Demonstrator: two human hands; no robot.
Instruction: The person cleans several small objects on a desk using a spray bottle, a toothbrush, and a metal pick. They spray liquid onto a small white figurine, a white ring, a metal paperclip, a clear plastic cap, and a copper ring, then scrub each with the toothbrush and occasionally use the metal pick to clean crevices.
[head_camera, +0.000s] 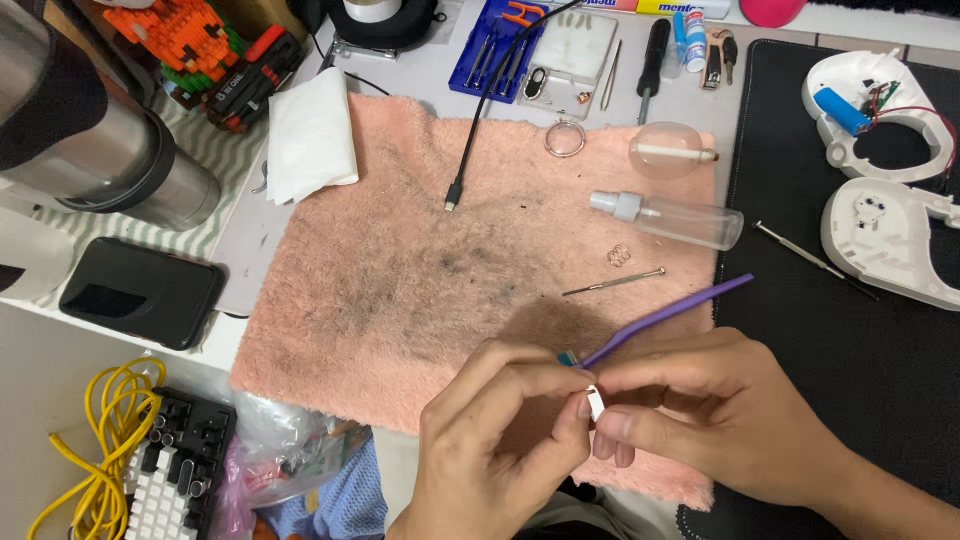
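Pink towel (400, 270) covers the middle of the frame, grey smudges at its centre. Black mat (800, 330) on the right edge, two white plastic shells (880, 240) on it, upper right. Steel flask (110, 160) lying upper left, black phone (140, 290) below it. Keyboard (175, 470) with yellow cable (100, 430) in the lower left corner. Clear spray bottle (670, 217) on the towel's upper right, black cable (480, 120) trailing in from the top. Small screwdriver (615, 283) right of centre.

Both hands meet at lower centre, over the towel's near edge. Left hand (490, 450) pinched narrow on a small white part (596, 403), fingertips touching it. Right hand (720, 410) closed on purple tweezers (670, 318), whose free end angles up and right; the working end sits at the part.
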